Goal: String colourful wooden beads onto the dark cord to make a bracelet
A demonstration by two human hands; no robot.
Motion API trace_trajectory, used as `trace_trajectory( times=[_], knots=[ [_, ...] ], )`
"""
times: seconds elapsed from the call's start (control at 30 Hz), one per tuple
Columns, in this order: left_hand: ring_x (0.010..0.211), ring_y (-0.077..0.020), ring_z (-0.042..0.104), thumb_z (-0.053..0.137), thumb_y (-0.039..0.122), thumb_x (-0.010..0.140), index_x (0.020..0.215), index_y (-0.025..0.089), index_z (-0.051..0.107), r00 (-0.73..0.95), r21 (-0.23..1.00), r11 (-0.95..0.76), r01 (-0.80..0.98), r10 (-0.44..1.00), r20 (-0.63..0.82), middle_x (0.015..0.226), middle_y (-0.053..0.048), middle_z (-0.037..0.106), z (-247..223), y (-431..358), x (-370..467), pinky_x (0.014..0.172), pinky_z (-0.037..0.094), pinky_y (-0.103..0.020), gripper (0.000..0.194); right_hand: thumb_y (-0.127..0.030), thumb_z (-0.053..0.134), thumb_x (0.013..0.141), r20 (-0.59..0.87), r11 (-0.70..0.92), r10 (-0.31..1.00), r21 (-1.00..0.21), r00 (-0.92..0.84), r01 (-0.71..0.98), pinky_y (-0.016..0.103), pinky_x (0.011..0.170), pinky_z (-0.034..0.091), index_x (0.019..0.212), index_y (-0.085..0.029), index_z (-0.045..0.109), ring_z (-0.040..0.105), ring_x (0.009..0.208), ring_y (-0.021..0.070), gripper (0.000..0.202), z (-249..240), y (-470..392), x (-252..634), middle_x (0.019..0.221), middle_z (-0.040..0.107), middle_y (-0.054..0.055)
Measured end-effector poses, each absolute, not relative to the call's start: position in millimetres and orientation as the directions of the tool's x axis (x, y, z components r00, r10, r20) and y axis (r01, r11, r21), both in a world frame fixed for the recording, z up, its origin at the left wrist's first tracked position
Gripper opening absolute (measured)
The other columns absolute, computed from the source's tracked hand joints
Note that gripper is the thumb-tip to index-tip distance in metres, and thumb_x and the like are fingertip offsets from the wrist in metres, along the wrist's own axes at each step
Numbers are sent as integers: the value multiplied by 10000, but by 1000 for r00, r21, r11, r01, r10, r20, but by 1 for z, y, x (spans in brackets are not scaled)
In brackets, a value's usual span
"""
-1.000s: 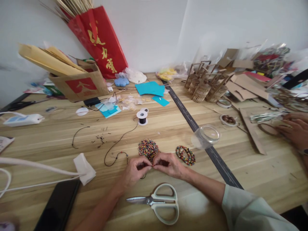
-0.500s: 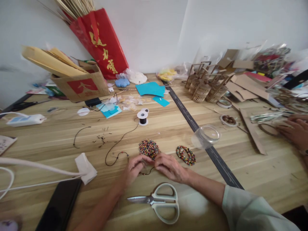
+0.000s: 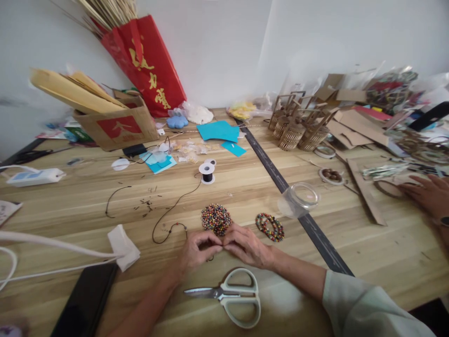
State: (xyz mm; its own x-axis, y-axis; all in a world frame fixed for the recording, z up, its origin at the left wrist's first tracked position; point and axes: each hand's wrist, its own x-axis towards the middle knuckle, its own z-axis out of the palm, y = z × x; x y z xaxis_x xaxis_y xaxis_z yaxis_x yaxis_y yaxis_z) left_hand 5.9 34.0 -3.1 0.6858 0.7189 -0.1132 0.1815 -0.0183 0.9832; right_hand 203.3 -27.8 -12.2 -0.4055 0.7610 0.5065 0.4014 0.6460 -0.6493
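My left hand (image 3: 199, 249) and my right hand (image 3: 245, 244) meet fingertip to fingertip, both pinched on the dark cord just in front of a pile of multicoloured beads (image 3: 216, 218). What lies between the fingertips is too small to make out. A short bit of cord hangs below them. The black cord (image 3: 156, 228) runs from a white spool (image 3: 206, 173) and loops round to my left hand, with a few small beads on it. Two beaded rings (image 3: 270, 227) lie right of the pile. White-handled scissors (image 3: 228, 292) rest below my hands, blades pointing left.
A black phone (image 3: 84, 299) and white cables are at the lower left. A clear plastic container (image 3: 300, 199) lies right of the rings. Small bamboo baskets (image 3: 293, 128) and cardboard stand further back. Another person's hand (image 3: 430, 194) rests at the right edge.
My fingertips have come together, and less of the short cord shows under them. The other person's hand has spread its fingers at the right.
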Motion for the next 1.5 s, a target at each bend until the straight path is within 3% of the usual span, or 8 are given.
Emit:
trace_trajectory(
  times=[0.17, 0.3, 0.43, 0.67, 1.0, 1.1, 1.27, 1.5],
  knots=[
    [562, -112, 506, 717, 365, 706, 649, 140, 661, 656, 978, -12, 211, 743, -132, 590, -3, 592, 2, 33, 7, 531, 406, -212, 239, -240, 464, 988, 491, 623, 778, -679, -391, 388, 273, 700, 489, 933, -180, 553, 566, 808, 171, 120, -7, -28, 204, 867, 604, 76],
    [559, -101, 484, 717, 372, 703, 666, 144, 619, 612, 979, 31, 204, 776, -152, 598, 14, 565, 3, 33, 8, 537, 393, -209, 251, -227, 481, 970, 506, 535, 841, -720, -192, 442, 279, 695, 473, 916, -177, 568, 565, 785, 167, 114, 0, -20, 212, 837, 599, 62],
    [559, -97, 469, 706, 381, 711, 685, 145, 609, 568, 981, 54, 188, 809, -153, 603, 18, 548, 0, 33, 7, 528, 378, -204, 257, -188, 476, 960, 399, 358, 915, -732, -61, 580, 256, 657, 458, 940, -179, 571, 564, 738, 147, 98, 0, -8, 225, 833, 603, 41],
    [609, -117, 512, 686, 392, 736, 700, 147, 604, 568, 982, 50, 185, 810, -148, 633, 6, 567, -1, 36, 7, 573, 409, -219, 261, -143, 529, 935, 127, 203, 979, -491, -161, 847, 235, 642, 406, 909, -176, 607, 604, 727, 140, 89, 6, -7, 233, 870, 636, 36],
    [608, -115, 502, 680, 379, 743, 705, 143, 591, 577, 981, 69, 181, 801, -163, 640, 9, 556, -2, 35, 7, 580, 399, -222, 255, -103, 555, 880, 63, 226, 974, -295, -217, 928, 220, 574, 365, 900, -178, 613, 609, 714, 149, 97, 11, -9, 223, 856, 646, 45],
    [611, -115, 499, 674, 387, 752, 715, 143, 590, 580, 981, 74, 178, 798, -166, 644, 8, 552, -1, 35, 7, 579, 397, -221, 261, -125, 533, 887, 176, 314, 948, -402, -264, 860, 225, 599, 406, 882, -181, 606, 604, 704, 150, 92, 14, -11, 223, 830, 646, 44],
    [577, -104, 474, 687, 406, 737, 706, 144, 584, 582, 981, 85, 173, 795, -172, 628, 15, 533, -2, 36, 7, 538, 383, -210, 283, -137, 537, 854, 407, 476, 878, -698, -250, 535, 234, 648, 471, 855, -186, 582, 597, 733, 149, 66, 15, -20, 211, 822, 641, 52],
    [557, -100, 458, 656, 360, 744, 701, 143, 594, 582, 977, 46, 210, 797, -163, 617, 24, 514, 1, 32, 8, 515, 373, -201, 230, -220, 588, 862, 311, 330, 944, -886, -110, 327, 210, 571, 456, 827, -169, 609, 559, 616, 115, 66, -7, -27, 192, 731, 621, 24]
  ],
)
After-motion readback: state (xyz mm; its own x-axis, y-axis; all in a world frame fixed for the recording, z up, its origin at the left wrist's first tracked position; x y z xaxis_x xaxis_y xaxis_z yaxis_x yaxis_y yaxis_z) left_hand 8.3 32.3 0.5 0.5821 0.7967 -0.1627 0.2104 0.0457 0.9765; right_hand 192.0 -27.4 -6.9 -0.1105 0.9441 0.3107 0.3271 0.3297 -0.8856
